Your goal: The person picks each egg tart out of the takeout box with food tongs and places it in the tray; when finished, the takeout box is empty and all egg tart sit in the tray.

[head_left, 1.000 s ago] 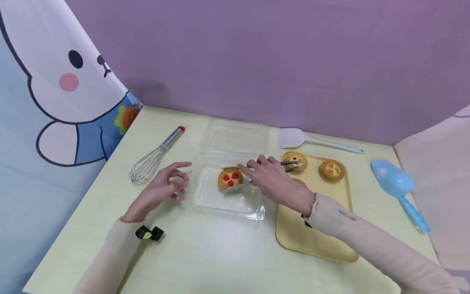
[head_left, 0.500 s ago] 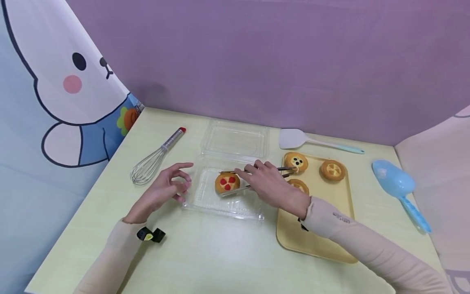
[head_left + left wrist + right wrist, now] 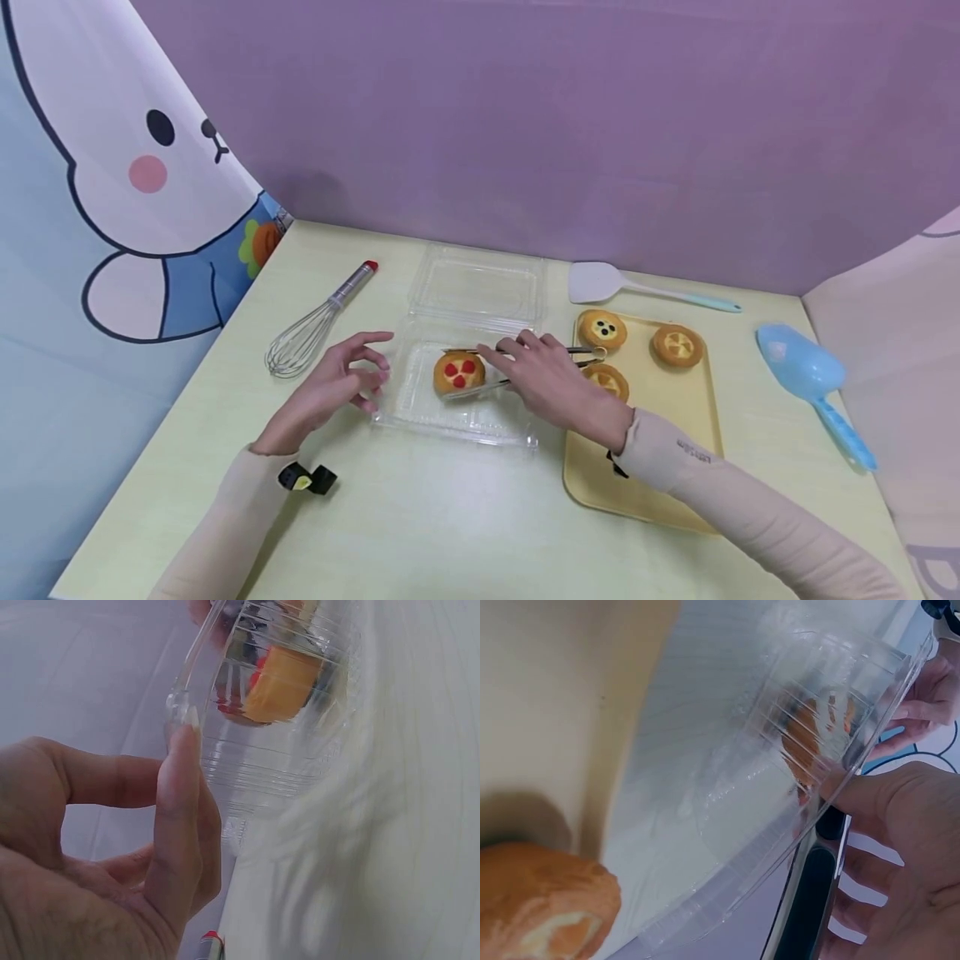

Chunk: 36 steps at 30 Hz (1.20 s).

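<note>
My right hand (image 3: 551,379) grips a pair of metal tongs (image 3: 810,900) with dark grip panels. Their jaws stand on either side of a round pastry (image 3: 459,372) topped with red berries. This pastry is inside the base of a clear hinged plastic container (image 3: 450,431), whose lid (image 3: 480,287) lies back behind it. Whether it rests on the bottom, I cannot tell. My left hand (image 3: 330,387) is at the container's left edge, its fingers loosely bent. In the left wrist view a fingertip (image 3: 187,739) appears to touch the rim, seemingly without pinching it.
A yellow tray (image 3: 637,492) on the right bears a pastry with dark berries (image 3: 602,330) and two with pale toppings (image 3: 677,346). Behind it lies a white spatula (image 3: 596,282). A blue scoop (image 3: 802,362) is far right, a whisk (image 3: 307,333) on the left.
My right hand has moved slightly left with the tongs, and the red-berry pastry has shifted left inside the container. One pale-topped pastry on the tray shows more. My left hand has stayed nearly still.
</note>
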Each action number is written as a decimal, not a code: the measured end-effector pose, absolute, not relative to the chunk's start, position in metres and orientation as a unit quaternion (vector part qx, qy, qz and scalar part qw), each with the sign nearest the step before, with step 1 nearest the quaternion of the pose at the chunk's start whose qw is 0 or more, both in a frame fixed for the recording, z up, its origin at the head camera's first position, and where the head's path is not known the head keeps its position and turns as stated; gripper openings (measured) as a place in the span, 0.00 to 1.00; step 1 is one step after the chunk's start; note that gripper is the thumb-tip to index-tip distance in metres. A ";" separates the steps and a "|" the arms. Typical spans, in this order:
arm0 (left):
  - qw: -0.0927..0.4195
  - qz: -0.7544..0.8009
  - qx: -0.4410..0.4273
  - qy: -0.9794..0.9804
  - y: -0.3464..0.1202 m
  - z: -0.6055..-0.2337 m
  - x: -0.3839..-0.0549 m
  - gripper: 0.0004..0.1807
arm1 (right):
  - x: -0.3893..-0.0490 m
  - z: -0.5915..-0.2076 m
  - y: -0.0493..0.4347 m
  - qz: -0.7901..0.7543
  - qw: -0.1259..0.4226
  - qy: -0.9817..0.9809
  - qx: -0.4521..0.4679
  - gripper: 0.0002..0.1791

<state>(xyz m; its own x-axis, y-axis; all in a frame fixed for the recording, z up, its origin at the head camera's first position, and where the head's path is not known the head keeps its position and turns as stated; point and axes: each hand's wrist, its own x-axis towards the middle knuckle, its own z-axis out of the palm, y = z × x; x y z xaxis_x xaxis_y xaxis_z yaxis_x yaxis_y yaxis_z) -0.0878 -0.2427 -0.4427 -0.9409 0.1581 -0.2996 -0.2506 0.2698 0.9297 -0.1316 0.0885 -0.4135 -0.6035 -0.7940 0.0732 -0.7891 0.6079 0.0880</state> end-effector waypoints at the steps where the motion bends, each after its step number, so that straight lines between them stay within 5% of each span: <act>1: 0.170 0.603 -0.029 0.779 -0.243 -0.443 -0.088 0.37 | -0.131 -0.413 0.089 -0.021 0.057 -0.896 0.439 0.37; 14: 0.172 0.599 -0.016 0.782 -0.246 -0.440 -0.092 0.36 | -0.119 -0.393 0.124 0.022 0.124 -0.910 0.395 0.35; 36: 0.194 0.601 0.002 0.775 -0.260 -0.441 -0.089 0.37 | -0.084 -0.384 0.264 0.059 0.168 -0.948 0.263 0.39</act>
<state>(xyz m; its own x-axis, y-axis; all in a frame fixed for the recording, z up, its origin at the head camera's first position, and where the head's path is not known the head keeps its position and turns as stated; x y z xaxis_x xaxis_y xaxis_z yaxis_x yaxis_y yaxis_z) -0.0895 -0.2596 -0.4411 -0.9249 0.2362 -0.2980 -0.2298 0.2771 0.9330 -0.0841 0.2640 -0.3836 -0.8044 -0.4795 0.3507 -0.5195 0.8541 -0.0238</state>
